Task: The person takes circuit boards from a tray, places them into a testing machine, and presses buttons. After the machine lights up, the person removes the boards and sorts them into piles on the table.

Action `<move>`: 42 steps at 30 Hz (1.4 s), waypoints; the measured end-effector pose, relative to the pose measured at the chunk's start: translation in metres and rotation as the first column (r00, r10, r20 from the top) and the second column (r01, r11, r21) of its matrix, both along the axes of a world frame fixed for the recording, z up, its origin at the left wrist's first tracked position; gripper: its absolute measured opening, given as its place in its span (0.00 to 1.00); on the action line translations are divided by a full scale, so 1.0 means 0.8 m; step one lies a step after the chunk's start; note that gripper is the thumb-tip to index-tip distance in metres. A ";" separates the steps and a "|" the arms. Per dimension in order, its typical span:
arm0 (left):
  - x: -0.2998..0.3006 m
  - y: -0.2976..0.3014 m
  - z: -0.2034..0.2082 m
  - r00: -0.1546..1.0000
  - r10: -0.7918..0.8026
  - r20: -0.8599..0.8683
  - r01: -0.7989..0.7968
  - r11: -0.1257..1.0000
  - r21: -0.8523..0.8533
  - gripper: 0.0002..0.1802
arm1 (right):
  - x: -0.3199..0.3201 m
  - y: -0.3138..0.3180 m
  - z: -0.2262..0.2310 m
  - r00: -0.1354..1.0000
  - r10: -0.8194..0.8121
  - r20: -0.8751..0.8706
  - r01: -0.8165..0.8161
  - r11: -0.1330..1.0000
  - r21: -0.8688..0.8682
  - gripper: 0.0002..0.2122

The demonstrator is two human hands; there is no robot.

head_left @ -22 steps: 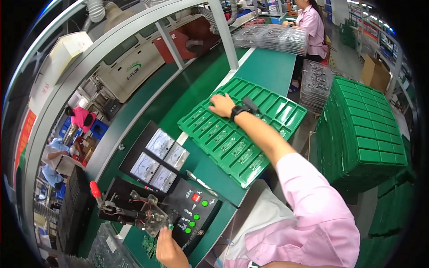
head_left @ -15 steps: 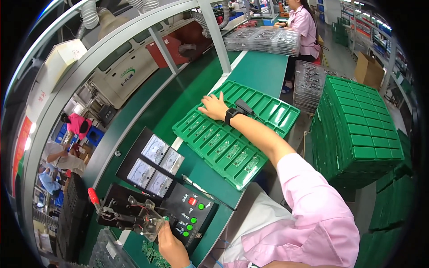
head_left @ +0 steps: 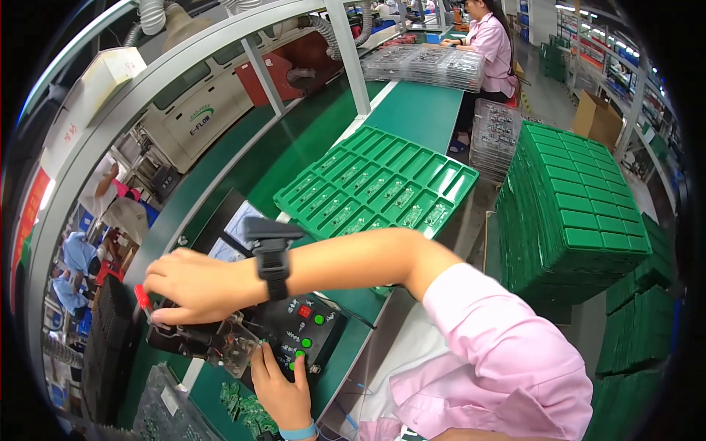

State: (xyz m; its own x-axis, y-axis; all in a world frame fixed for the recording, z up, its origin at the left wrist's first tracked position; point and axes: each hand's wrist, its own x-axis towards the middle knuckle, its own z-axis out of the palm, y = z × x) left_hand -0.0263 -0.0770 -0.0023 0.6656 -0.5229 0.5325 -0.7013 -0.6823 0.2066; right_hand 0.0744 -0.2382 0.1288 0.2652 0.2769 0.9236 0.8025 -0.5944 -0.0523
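Fingers of the right hand point(head_left: 195, 285) were curled together over the red-tipped lever point(head_left: 141, 297) of the black test fixture point(head_left: 220, 334), thumb beneath; pinch or mere rest could not be told. Left hand point(head_left: 282, 388) lay palm-up at the fixture's near edge, thumb against the control panel point(head_left: 305, 334) with its green and red buttons, other fingers hidden.

Change from 0.7 s earlier: the right hand had left the green compartment tray point(head_left: 379, 184) and crossed over to the fixture; the left hand stayed at the panel.

The tray held small circuit boards in many slots, a few right-end slots bare. Stacked green trays point(head_left: 573, 213) stood to the right.
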 end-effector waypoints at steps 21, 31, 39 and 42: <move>0.003 0.005 0.000 0.999 0.051 0.012 -0.052 0.996 0.072 0.41 | 0.046 0.034 0.024 0.759 0.181 -0.626 -0.026 0.968 0.249 0.21; 0.003 0.002 -0.003 1.000 0.019 0.020 -0.019 0.999 0.031 0.43 | 0.041 0.040 0.031 0.715 0.214 -0.666 -0.059 0.967 0.248 0.22; 0.002 0.000 -0.007 0.994 0.100 0.035 -0.101 0.994 0.045 0.42 | 0.040 0.039 0.031 0.702 0.193 -0.685 -0.051 0.974 0.223 0.22; 0.003 -0.006 -0.014 0.991 0.129 0.047 -0.131 0.990 0.043 0.41 | 0.037 0.038 0.032 0.688 0.195 -0.699 -0.047 0.973 0.225 0.22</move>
